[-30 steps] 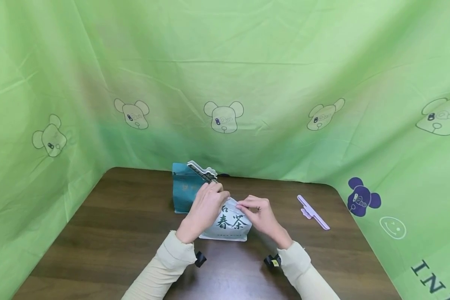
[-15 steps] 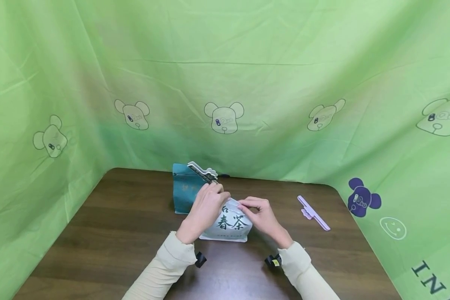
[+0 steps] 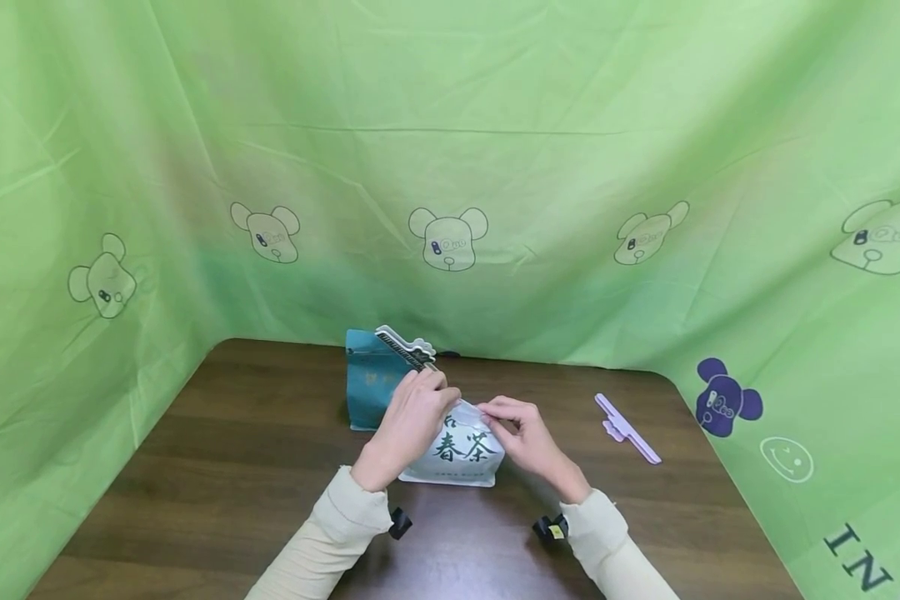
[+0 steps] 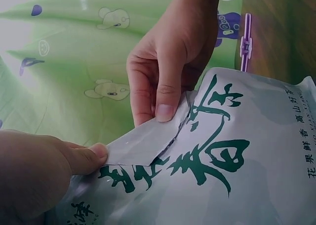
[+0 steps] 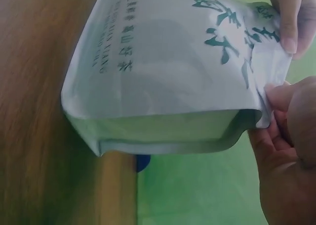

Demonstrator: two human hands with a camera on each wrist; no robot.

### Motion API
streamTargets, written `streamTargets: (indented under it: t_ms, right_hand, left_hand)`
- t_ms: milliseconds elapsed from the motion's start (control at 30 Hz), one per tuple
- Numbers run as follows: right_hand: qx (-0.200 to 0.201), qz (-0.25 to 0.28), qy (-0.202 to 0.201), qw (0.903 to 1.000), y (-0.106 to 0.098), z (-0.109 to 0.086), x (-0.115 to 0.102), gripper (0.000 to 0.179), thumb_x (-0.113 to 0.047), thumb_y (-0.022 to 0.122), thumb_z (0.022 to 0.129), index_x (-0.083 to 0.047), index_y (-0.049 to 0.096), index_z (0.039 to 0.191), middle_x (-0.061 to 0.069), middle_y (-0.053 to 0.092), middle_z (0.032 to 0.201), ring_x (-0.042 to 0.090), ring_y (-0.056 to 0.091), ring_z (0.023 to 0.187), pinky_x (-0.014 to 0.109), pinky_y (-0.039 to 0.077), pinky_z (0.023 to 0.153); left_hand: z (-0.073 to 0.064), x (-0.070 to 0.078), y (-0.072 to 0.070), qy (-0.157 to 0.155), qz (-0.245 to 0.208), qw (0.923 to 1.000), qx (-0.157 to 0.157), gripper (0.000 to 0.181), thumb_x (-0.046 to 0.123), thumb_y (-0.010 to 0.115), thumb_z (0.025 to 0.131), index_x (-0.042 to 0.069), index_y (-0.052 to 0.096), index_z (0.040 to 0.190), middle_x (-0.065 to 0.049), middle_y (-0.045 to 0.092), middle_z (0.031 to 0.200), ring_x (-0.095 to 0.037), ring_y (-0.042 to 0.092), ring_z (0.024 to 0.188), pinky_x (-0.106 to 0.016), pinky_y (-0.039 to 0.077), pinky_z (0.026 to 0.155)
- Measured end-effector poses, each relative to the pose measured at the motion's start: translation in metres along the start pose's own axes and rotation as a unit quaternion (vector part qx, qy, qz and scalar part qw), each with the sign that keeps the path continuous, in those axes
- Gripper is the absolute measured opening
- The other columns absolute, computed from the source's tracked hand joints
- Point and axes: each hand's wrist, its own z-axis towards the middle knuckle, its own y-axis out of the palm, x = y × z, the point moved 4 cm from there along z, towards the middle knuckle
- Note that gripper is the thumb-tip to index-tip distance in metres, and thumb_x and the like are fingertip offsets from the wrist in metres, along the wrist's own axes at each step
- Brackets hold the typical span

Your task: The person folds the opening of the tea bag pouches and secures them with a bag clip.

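Note:
A white tea bag (image 3: 457, 454) with green brushed characters stands on the table, its top edge folded down into a flap (image 4: 148, 141) toward the front. My left hand (image 3: 412, 412) pinches the flap at the left end, thumb on its front. At the other end my right hand (image 3: 521, 429) pinches the fold, with the thumb (image 4: 167, 99) in front and the fingers behind. In the right wrist view the bag's side gusset (image 5: 168, 128) bulges open below the right fingers. Behind the left hand is a teal pouch (image 3: 371, 379), partly hidden.
A bag clip (image 3: 405, 343) with a piano-key pattern slants across the teal pouch's top, its lower end hidden by my left hand. To the right, a lilac bag clip (image 3: 626, 427) lies on the wooden table (image 3: 247, 467). Green printed cloth (image 3: 450, 150) hangs around the table.
My right fingertips have slid slightly to the right along the fold. My left hand keeps its hold, and the bag stays in place.

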Motion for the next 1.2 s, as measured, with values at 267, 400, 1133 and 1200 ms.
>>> streamTargets:
  t_ms: [267,400,1133,1200]
  right_hand:
    - [0.038,0.019,0.037,0.9984,-0.004,-0.017,0.035,0.017,0.017,0.072,0.083,0.005,0.078,0.093,0.015,0.073,0.081,0.006,0.067,0.076,0.019,0.055,0.068]
    - [0.03,0.013,0.016,0.9994,-0.004,-0.018,0.038,0.017,0.014,0.072,0.085,0.003,0.079,0.097,0.012,0.075,0.086,0.011,0.069,0.079,0.019,0.055,0.071]
    - [0.051,-0.006,-0.018,0.9985,-0.002,0.01,-0.005,0.02,0.022,0.074,0.076,0.006,0.076,0.088,0.015,0.073,0.079,0.021,0.066,0.071,0.018,0.053,0.068]
    - [0.056,-0.001,-0.04,0.9976,0.002,0.015,-0.008,0.02,0.022,0.076,0.074,0.006,0.075,0.087,0.015,0.072,0.079,0.022,0.066,0.071,0.022,0.054,0.066]
  left_hand:
    - [-0.001,0.0,-0.001,-0.002,-0.004,1.0,0.002,0.008,0.02,0.074,0.095,0.016,0.08,0.098,0.005,0.054,0.075,-0.012,0.047,0.074,-0.025,0.033,0.067]
    - [-0.001,0.0,-0.001,-0.001,-0.005,1.0,0.004,0.008,0.02,0.074,0.095,0.016,0.08,0.098,0.004,0.054,0.076,-0.012,0.047,0.074,-0.025,0.033,0.068]
    - [-0.001,0.002,-0.003,0.013,0.015,0.9994,0.029,0.008,0.011,0.075,0.092,0.018,0.08,0.092,0.004,0.05,0.072,-0.014,0.047,0.072,-0.026,0.032,0.065]
    - [-0.001,0.003,-0.001,0.018,0.014,0.9993,0.028,0.011,0.008,0.074,0.092,0.017,0.08,0.092,0.003,0.05,0.073,-0.015,0.047,0.072,-0.026,0.032,0.065]
